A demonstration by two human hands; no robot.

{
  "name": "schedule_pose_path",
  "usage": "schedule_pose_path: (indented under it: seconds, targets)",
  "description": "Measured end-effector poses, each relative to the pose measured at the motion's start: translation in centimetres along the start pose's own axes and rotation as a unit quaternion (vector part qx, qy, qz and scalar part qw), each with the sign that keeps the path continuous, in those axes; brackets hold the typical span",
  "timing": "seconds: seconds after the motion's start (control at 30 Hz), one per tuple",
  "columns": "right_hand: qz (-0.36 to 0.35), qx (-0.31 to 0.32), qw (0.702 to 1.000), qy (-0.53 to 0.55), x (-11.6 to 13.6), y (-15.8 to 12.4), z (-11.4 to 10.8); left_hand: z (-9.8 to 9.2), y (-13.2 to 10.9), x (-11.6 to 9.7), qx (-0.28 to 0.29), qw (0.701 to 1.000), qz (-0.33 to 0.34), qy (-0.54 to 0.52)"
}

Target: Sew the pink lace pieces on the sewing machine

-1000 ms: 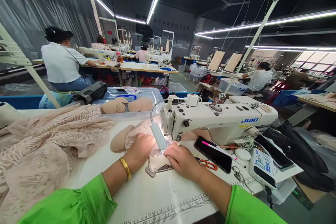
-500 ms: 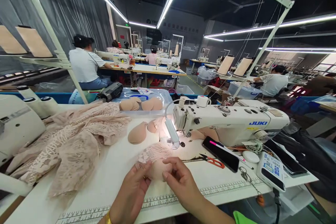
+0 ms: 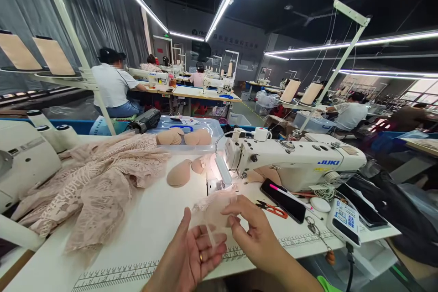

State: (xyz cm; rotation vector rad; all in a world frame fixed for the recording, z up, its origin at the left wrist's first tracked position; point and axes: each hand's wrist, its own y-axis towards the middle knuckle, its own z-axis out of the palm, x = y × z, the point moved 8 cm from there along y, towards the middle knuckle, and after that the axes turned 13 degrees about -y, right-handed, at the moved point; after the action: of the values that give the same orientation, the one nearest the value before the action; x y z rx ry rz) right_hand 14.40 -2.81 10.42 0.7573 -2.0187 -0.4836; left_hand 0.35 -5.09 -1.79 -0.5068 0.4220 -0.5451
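Note:
In front of the sewing machine [image 3: 290, 159], my right hand [image 3: 255, 235] pinches the edge of a pale beige bra cup [image 3: 215, 214] with lace along its far side. The piece is partly blurred and see-through at its near edge. My left hand [image 3: 195, 255] lies palm up just below, its thumb raised and fingers spread, with the fabric's edge hanging over the fingers. Beyond them, a beige bra cup [image 3: 178, 174] rests on the white table [image 3: 150, 223]. Beside it, another small cup [image 3: 197, 165] sits near the lit needle area.
Heaped lace fabric [image 3: 106, 182] covers the left side. A plastic box [image 3: 214, 130] with several cups stands behind. To the right lie orange-handled scissors [image 3: 276, 211], a phone [image 3: 285, 203], a pink pen [image 3: 282, 191] and a white power bank [image 3: 345, 221]. Co-workers sit farther back.
My left hand has let go of the cup and opened palm up. My right hand has moved slightly right, keeping its pinch on the piece. The view has shifted slightly.

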Motion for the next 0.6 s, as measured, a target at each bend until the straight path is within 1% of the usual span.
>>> schedule_pose_path:
  seconds: [0.03, 0.07, 0.1, 0.13, 0.2, 0.3, 0.37, 0.43, 0.5, 0.53, 0.6]
  targets:
    - [-0.018, 0.008, 0.999, -0.026, 0.4, 0.0, 0.0, 0.5, -0.2, 1.5, 0.041, 0.998, -0.039, 0.000]
    - [-0.033, 0.014, 0.998, -0.047, 0.7, -0.1, 0.2, 1.0, -0.4, 2.5, 0.080, 0.995, -0.057, 0.000]
    - [-0.043, 0.019, 0.997, -0.061, 1.0, -0.3, 0.4, 1.4, -0.4, 3.1, 0.109, 0.993, -0.053, 0.000]
    - [-0.047, 0.021, 0.996, -0.067, 1.2, -0.6, 0.6, 1.8, -0.4, 3.1, 0.127, 0.991, -0.030, 0.001]
    - [-0.046, 0.021, 0.997, -0.061, 1.4, -1.5, 1.0, 2.4, 0.0, 2.0, 0.127, 0.991, 0.047, -0.003]
    - [-0.019, 0.020, 0.999, -0.039, 0.7, -3.2, 1.7, 2.6, 0.2, -1.2, 0.084, 0.979, 0.181, -0.032]
    - [0.019, 0.036, 0.999, -0.020, -0.2, -4.0, 2.3, 2.5, 0.0, -2.9, 0.055, 0.970, 0.236, -0.018]
    - [0.083, 0.067, 0.994, 0.015, -1.5, -4.4, 2.9, 2.4, -0.4, -3.6, 0.045, 0.965, 0.257, 0.026]
    - [0.165, 0.101, 0.976, 0.098, -3.0, -4.4, 3.7, 2.4, -0.6, -3.3, 0.059, 0.966, 0.241, 0.069]
    - [0.208, 0.108, 0.960, 0.156, -3.7, -4.3, 4.1, 2.5, -0.6, -2.8, 0.074, 0.969, 0.220, 0.083]
    - [0.282, 0.097, 0.916, 0.270, -5.0, -4.2, 4.9, 2.8, -0.6, -1.8, 0.110, 0.974, 0.175, 0.094]
